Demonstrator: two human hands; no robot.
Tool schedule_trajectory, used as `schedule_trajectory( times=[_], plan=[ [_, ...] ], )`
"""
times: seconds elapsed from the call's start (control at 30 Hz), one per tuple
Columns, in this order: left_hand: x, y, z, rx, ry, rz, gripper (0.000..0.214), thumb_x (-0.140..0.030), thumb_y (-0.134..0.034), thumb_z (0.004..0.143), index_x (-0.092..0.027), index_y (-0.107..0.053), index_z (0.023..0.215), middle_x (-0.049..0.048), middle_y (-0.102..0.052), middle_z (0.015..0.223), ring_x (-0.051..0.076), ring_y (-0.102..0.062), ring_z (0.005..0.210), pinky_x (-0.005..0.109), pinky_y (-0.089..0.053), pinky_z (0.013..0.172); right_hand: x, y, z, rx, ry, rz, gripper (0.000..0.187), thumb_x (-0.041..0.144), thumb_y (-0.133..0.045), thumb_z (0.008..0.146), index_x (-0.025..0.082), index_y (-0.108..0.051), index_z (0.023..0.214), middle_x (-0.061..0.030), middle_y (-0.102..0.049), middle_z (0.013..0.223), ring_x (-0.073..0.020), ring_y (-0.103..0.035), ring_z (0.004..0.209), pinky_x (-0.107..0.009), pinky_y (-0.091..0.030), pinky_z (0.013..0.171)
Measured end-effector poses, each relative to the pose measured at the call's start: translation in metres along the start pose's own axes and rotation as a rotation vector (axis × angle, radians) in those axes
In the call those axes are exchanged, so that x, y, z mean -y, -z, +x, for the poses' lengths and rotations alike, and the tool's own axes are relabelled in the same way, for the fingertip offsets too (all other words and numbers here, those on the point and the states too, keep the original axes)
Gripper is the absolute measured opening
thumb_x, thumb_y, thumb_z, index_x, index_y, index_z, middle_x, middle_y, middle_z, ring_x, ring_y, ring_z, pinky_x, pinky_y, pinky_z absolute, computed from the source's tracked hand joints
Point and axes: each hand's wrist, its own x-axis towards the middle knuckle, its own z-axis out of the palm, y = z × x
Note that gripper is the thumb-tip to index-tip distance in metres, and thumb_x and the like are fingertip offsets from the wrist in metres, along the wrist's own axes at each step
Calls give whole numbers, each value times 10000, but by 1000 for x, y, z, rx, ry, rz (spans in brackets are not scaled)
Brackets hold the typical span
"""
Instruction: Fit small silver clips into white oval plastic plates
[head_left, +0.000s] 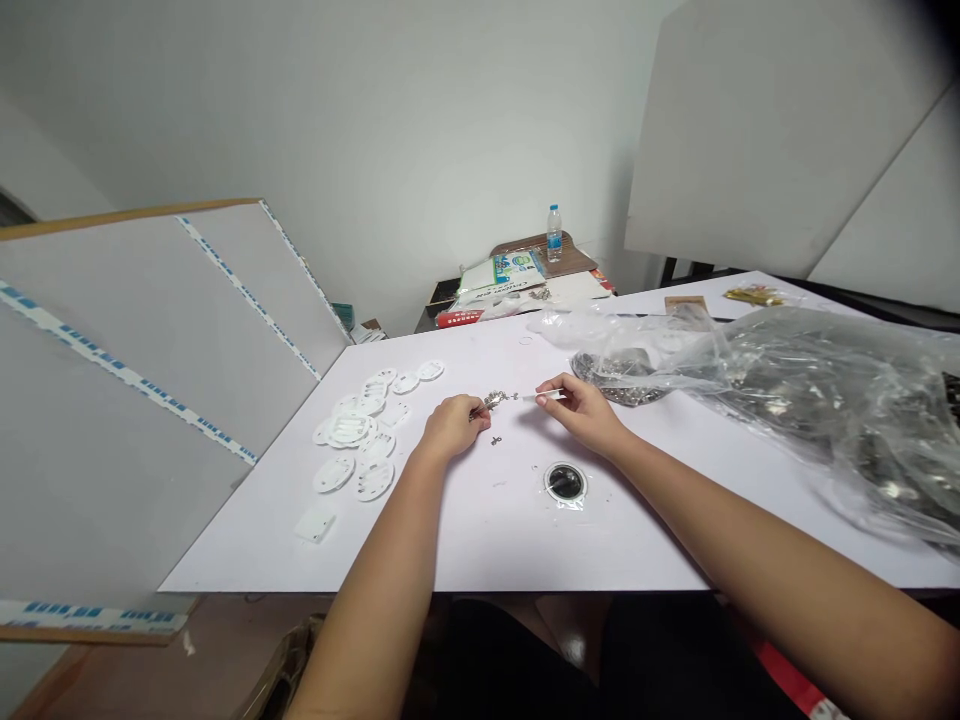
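A small heap of shiny metal pieces (496, 398) lies mid-table, with one loose metal piece (496, 440) just in front of it. My left hand (454, 425) rests at the heap's left edge, its fingertips pressed together; whatever is between them is too small to make out. Between the thumb and fingers of my right hand (585, 415) is a thin white plate (551, 394), seen almost edge-on, to the right of the heap. Several round white slotted discs (349, 429) are piled left of my left hand. A dark round disc (565, 483) with a pale rim lies on clear film nearer to me.
Large clear plastic bags of metal parts (817, 400) cover the table's right side. A white square piece (315, 525) is at front left. Leaning boards (195, 350) border the left edge. Behind the table stand a water bottle (554, 235) and printed packets (502, 275).
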Motion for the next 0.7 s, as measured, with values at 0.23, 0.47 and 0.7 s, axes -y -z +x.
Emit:
schedule_trajectory(
  times=[0.23, 0.47, 0.7],
  plan=[
    [-2, -5, 2, -8, 105, 23, 100, -329, -673, 760, -252, -715, 808, 11, -723, 893, 157, -606, 790, 255, -395, 672, -1, -1, 1, -1, 0, -11, 325, 489, -652, 818, 193, -627, 950, -59, -666, 959, -163, -588, 704, -327, -484, 667],
    [-7, -9, 1, -18, 85, 109, 106, -259, -599, 794, -243, -700, 823, 26, -717, 966, 179, -613, 839, 265, -394, 685, -3, -1, 2, 7, 14, -7, 319, 490, -646, 814, 199, -624, 944, -60, -667, 958, -171, -586, 715, -333, -487, 661],
    [-9, -8, -2, 16, -10, 189, 115, -217, -517, 841, -234, -630, 835, 29, -667, 1032, 185, -592, 889, 273, -369, 697, 0, -1, 2, 16, 8, 3, 304, 475, -647, 818, 193, -617, 929, -53, -664, 935, -163, -582, 703, -323, -472, 663]
  ],
)
